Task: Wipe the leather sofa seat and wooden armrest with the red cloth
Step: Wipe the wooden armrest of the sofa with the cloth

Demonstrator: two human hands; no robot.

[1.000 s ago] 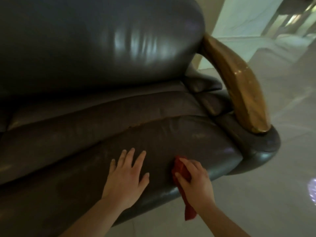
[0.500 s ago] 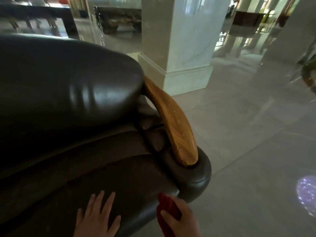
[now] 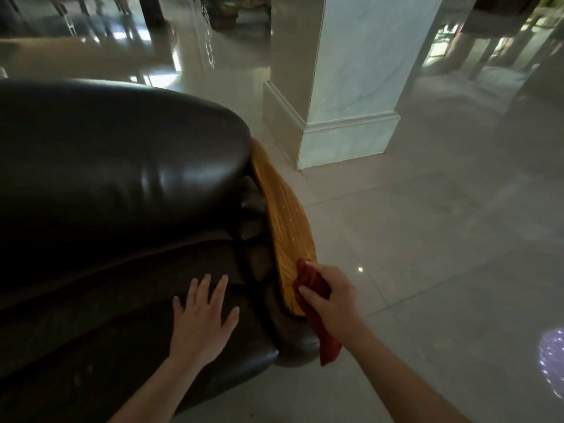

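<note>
The sofa (image 3: 122, 184) is dark glossy brown. On its right side the armrest (image 3: 285, 227) is golden-orange with wavy grain. The cloth (image 3: 314, 285) against the armrest is deep red. Beyond the sofa, the pillar (image 3: 357, 71) is white marble with faint grey veins; the floor (image 3: 442, 239) is pale grey.

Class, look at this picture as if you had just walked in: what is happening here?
A person is cleaning a dark leather sofa. The right hand holds a red cloth pressed against the lower end of the wooden armrest, with the cloth's tail hanging below the hand. The left hand lies flat and open on the seat cushion. A marble pillar stands on the tiled floor behind.
</note>
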